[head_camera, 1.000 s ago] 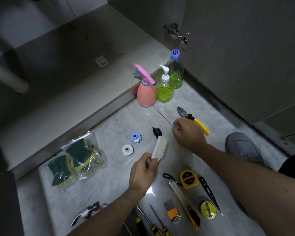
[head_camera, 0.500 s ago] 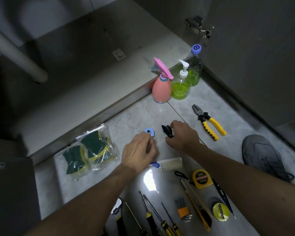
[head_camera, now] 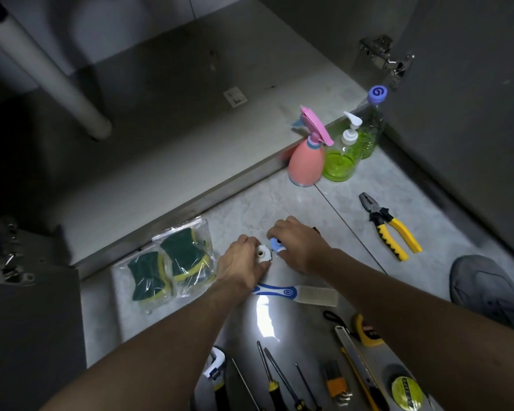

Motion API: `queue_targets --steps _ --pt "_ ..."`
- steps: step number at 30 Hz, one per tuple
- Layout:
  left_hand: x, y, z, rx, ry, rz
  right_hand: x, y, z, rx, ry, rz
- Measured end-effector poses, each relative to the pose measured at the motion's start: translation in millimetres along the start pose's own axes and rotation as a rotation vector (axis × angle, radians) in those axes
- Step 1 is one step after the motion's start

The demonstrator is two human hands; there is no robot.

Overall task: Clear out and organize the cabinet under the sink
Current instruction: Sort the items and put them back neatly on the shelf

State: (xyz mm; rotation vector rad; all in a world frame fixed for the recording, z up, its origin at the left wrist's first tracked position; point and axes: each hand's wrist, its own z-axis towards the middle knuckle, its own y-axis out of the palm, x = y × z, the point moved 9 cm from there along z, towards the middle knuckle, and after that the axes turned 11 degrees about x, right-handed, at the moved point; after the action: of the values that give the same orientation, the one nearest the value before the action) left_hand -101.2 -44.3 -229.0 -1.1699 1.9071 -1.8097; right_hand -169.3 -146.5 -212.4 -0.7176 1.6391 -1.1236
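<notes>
Both hands are down on the pale marble floor tile in front of the open cabinet. My left hand has its fingers curled round a small white round tape roll, whose centre hole faces up. My right hand, just beside the left, pinches a small blue round tape roll; most of it is hidden under my fingers, so its facing cannot be told. The two rolls sit almost touching between my hands.

Directly below both hands lies a scrub brush with a blue-and-white handle, its long axis running left to right, handle toward my left wrist, bristle head toward my right forearm. To the left of my left hand lies a clear plastic bag of green-and-yellow sponges. Well beyond my right hand stand a pink spray bottle, a clear pump bottle of green liquid and a taller clear bottle with a blue cap, grouped at the cabinet edge. To the right of my right hand lie yellow-handled pliers, jaws pointing away from me.

Near my forearms, screwdrivers, a utility knife, orange-held hex keys and a yellow tape measure are partly cut off or covered. A dark item behind my right hand cannot be made out.
</notes>
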Motion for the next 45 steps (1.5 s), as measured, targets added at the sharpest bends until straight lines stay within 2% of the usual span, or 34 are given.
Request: queue_targets --steps 5,8,12,14,16,18,22,25,27,29,31,37,41,45 --pt "1 0 7 -0.010 0.014 -0.012 7 4 -8 0.090 0.042 0.146" --pt "2 -3 5 0.007 0.010 -0.016 9 -1 -15 0.145 0.035 0.126" --pt "2 -17 -7 0.072 -0.028 -0.030 21 -29 -39 0.307 0.081 0.068" --pt "5 -25 -17 0.094 -0.044 -0.027 33 -40 -61 0.416 0.169 0.033" --pt "10 -28 -29 0.091 -0.041 -0.021 50 -38 -87 0.457 0.330 0.081" --pt "18 -29 -42 0.079 -0.018 0.010 59 -25 -110 0.405 0.447 0.138" --pt "32 -34 -62 -0.043 0.028 0.150 45 -15 -130 0.297 0.451 0.111" --pt "44 -52 -57 -0.228 0.057 0.200 40 -44 -114 0.222 0.477 0.169" --pt "56 -82 -45 -0.279 0.091 0.228 40 -73 -94 0.092 0.451 0.151" --pt "72 -120 -32 -0.265 0.139 0.292 42 -109 -79 -0.038 0.411 0.070" --pt "87 -158 -22 -0.216 0.170 0.330 43 -150 -70 -0.101 0.389 0.028" --pt "124 -231 -13 -0.065 0.223 0.319 45 -236 -71 -0.110 0.357 -0.067" --pt "120 -212 -32 -0.033 0.201 0.175 44 -223 -87 -0.061 0.413 -0.076" --pt "89 -125 -64 -0.199 0.174 0.137 43 -148 -118 -0.214 0.459 -0.091"
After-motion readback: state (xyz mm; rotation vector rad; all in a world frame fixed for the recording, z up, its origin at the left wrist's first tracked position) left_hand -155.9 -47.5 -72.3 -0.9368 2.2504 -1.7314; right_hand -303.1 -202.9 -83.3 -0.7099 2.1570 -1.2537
